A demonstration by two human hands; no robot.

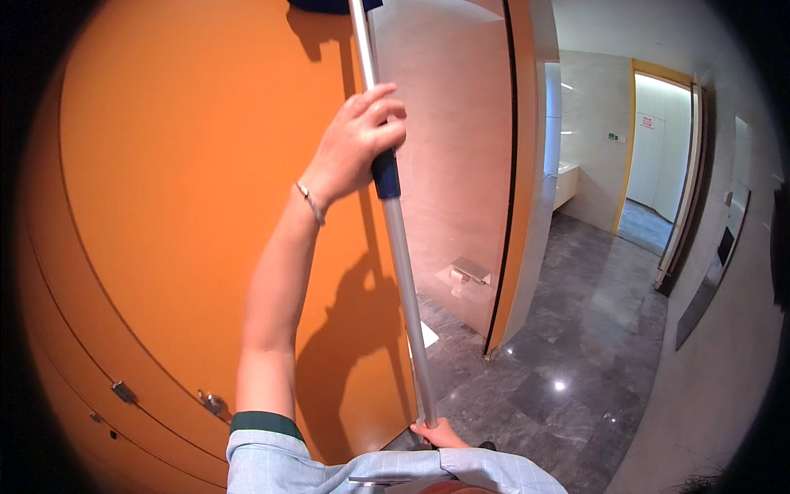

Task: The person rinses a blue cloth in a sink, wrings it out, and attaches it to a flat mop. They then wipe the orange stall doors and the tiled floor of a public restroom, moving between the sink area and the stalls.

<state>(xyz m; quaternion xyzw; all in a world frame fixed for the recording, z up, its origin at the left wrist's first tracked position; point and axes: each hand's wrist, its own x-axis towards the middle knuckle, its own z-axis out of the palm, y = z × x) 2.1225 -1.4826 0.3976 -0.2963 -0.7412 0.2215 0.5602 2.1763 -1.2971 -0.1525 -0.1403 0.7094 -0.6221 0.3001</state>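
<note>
A long metal telescopic pole (404, 278) with a dark blue collar (387, 179) runs from the top of the picture down to the person's chest. My left hand (364, 133) is wrapped around it just above and over the collar, with some fingers loosely curled; a bracelet circles that wrist. Low down, my right hand (443, 432) holds the pole near its lower end. At the pole's top, a dark blue head (336, 5) lies against or close to an orange door panel (203, 154); most of it is cut off by the frame's edge.
Right of the panel, a toilet paper holder (470, 270) is on a stall wall. A partition edge (512, 185) stands beyond it. Dark tiled floor (574, 333) leads to an open doorway (657, 148) and a washbasin counter (566, 183). Door latches (212, 402) show at lower left.
</note>
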